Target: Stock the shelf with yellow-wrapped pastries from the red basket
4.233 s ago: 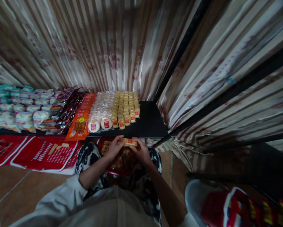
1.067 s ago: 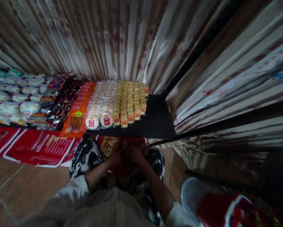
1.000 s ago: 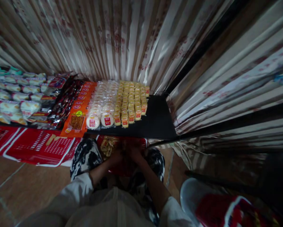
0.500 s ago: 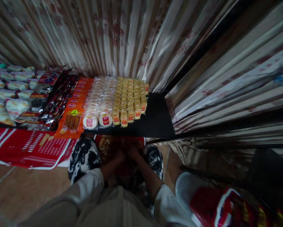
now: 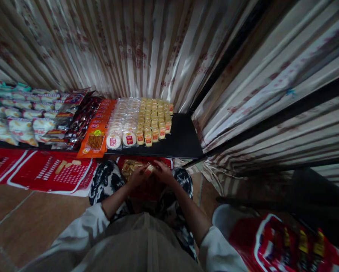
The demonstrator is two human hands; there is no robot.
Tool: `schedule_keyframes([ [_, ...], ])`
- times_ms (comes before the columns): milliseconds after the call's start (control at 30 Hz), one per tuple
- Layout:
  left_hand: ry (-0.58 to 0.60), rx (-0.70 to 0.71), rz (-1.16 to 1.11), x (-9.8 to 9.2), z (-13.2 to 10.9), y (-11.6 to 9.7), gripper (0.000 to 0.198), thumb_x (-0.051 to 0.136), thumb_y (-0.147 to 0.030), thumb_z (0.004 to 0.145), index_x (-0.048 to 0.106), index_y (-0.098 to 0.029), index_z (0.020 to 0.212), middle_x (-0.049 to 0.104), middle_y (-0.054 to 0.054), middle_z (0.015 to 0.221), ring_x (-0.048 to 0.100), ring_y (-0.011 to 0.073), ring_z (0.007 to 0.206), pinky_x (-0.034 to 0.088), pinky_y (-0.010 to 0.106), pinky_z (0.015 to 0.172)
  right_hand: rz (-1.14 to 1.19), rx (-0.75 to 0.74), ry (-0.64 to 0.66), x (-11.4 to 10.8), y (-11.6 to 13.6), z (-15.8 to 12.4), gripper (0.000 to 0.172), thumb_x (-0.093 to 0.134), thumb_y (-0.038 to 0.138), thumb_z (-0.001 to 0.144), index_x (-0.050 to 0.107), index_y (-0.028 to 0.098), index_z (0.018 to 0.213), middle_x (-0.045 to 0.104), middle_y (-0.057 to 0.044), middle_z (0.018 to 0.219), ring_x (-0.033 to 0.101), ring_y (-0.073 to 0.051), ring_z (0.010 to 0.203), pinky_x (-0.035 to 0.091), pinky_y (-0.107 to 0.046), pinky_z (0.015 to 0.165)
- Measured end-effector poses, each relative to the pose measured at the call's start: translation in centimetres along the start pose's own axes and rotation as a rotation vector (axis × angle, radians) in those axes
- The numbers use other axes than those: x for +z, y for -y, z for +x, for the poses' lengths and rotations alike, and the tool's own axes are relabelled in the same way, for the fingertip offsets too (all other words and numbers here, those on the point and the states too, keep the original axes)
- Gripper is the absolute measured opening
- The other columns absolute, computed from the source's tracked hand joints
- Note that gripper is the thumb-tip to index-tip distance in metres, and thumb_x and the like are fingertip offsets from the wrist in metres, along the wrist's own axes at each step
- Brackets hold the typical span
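In the head view, the left hand (image 5: pixel 137 176) and the right hand (image 5: pixel 164 173) meet low in the middle, their fingertips grasping a small wrapped cake (image 5: pixel 149 169) between them. The left hand has it at its nine o'clock end, the right at its three o'clock end; the print on the wrapper is too blurred to read. Just below, between the knees, lies a red bag (image 5: pixel 167 162) with gold packets (image 5: pixel 130 167) showing at ten o'clock from the hands.

At twelve o'clock on the black shelf (image 5: pixel 185 138) stand rows of yellow packets (image 5: pixel 155 117), several with red labels facing the person. Beside them, at eleven o'clock, are clear-wrapped round white biscuits (image 5: pixel 129 138). An orange bag (image 5: pixel 95 132) sits at ten o'clock, its lower end over the shelf's front edge, with dark shiny packets (image 5: pixel 80 121) beside it and white packets (image 5: pixel 23 128) farther out. At nine o'clock, a flat red-and-white bag (image 5: pixel 49 173) lies near the left knee. Another red bag (image 5: pixel 243 236) is at four o'clock. Striped curtain (image 5: pixel 135 49) hangs behind the shelf.
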State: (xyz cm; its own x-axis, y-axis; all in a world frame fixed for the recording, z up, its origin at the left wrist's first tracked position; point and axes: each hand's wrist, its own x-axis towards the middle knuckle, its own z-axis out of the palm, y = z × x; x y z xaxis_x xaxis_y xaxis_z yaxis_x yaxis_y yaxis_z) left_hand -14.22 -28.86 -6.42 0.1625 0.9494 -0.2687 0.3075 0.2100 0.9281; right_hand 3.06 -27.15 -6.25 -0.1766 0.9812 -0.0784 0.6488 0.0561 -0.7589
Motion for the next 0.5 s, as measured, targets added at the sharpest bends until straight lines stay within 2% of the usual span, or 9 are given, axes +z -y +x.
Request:
schedule_keyframes([
  [100,0.066,0.069,0.282,-1.2,-0.5,-1.7,0.044,0.057,-0.018,0.07,0.061,-0.022,0.114,0.065,0.003,0.112,0.06,0.0196,0.099,0.046,0.03,0.088,0.06,-0.096,0.077,-1.3,1.2,-0.6,0.044,0.057,0.024,0.075,0.055,0.02,0.119,0.059,-0.008,0.117,0.055,-0.02,0.106,0.041,-0.034,0.092],
  [200,0.091,0.095,0.39,-1.9,-0.7,-3.3,0.047,0.061,-0.022,0.068,0.06,-0.026,0.115,0.068,0.001,0.104,0.063,0.0199,0.092,0.048,0.029,0.082,0.124,-0.089,0.124,-2.2,1.8,-1.2,0.034,0.059,0.026,0.072,0.062,0.023,0.106,0.065,-0.003,0.101,0.058,-0.018,0.092,0.044,-0.031,0.084],
  [300,0.008,0.112,0.324,-2.2,-0.7,-4.5,0.04,0.059,-0.022,0.071,0.062,-0.023,0.111,0.068,0.003,0.105,0.062,0.018,0.092,0.047,0.028,0.084,0.303,0.024,0.041,-2.3,2.3,-1.7,0.023,0.062,0.032,0.069,0.063,0.02,0.089,0.063,0.001,0.077,0.056,-0.014,0.07,0.044,-0.026,0.067],
  [367,-0.074,0.095,0.25,-2.3,-0.7,-5.1,0.037,0.057,-0.025,0.074,0.061,-0.017,0.11,0.067,0.007,0.106,0.062,0.0168,0.089,0.048,0.028,0.084,0.501,0.131,-0.028,-2.2,2.7,-2.0,0.027,0.065,0.039,0.065,0.06,0.019,0.083,0.059,0.003,0.067,0.053,-0.012,0.062,0.041,-0.024,0.06],
  [500,-0.145,0.034,0.038,-1.5,-0.4,-5.9,0.048,0.059,-0.026,0.075,0.051,-0.012,0.12,0.064,0.01,0.105,0.061,0.012,0.074,0.051,0.025,0.071,0.786,0.276,-0.099,-2.2,3.7,-2.6,0.039,0.069,0.049,0.059,0.056,0.019,0.081,0.059,0.002,0.07,0.053,-0.012,0.061,0.041,-0.023,0.057],
])
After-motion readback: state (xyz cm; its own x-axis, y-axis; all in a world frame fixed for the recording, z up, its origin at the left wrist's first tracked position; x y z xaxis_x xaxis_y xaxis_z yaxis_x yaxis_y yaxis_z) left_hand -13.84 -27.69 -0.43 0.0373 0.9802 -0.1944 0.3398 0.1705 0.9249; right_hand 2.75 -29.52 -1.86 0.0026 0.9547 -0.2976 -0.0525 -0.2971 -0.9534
